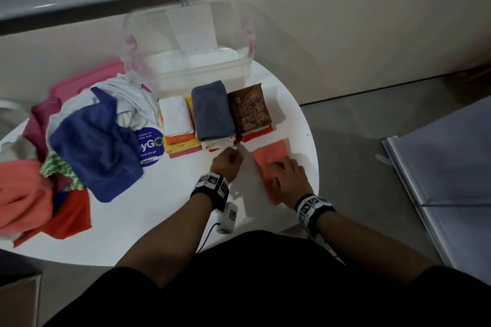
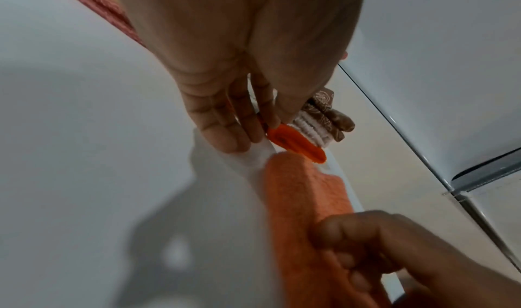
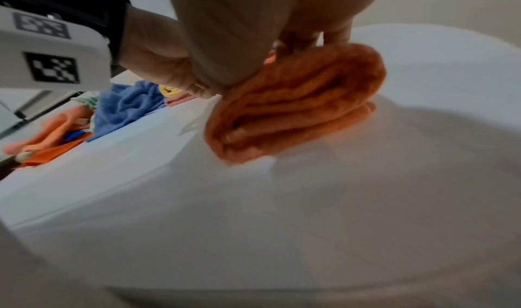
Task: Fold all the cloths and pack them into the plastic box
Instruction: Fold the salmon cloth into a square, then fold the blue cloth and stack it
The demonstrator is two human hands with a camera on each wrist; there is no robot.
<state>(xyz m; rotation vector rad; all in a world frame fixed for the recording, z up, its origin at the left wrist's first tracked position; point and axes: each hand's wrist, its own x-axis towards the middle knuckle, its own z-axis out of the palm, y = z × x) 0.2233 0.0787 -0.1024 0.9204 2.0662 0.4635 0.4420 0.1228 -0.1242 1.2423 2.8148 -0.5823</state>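
1. White round table [image 1: 164,220] is sitting against a beige wall under dim light, carrying everything in play.
2. Right hand [image 1: 288,180] is lying on the salmon cloth [image 1: 271,156] near the table's right edge; fingers are curling around the folded bundle, with layered folds showing in the right wrist view. Judged: gripping it, either pressing the last fold or about to lift.
3. Left hand [image 1: 225,163] is hovering just left of that cloth, close to the front of the folded stacks. Fingers are loosely curled; the left wrist view is showing the fingertips [image 2: 225,139] down by a white strip and an orange fold. Whether they are pinching anything, cannot tell.
4. Three folded stacks are sitting just beyond the hands: white-topped stack [image 1: 176,119], grey-blue towel stack [image 1: 212,111], brown paisley stack [image 1: 249,111].
5. Plastic box [image 1: 186,48] is standing behind the stacks, clear-walled; it appears to be holding no cloths yet.
6. Unfolded heap [image 1: 87,135] is spreading over the table's left side: blue towel, white, maroon, green-patterned, coral and red pieces.
7. Progress, judged: folding is roughly half done, packing not yet begun.
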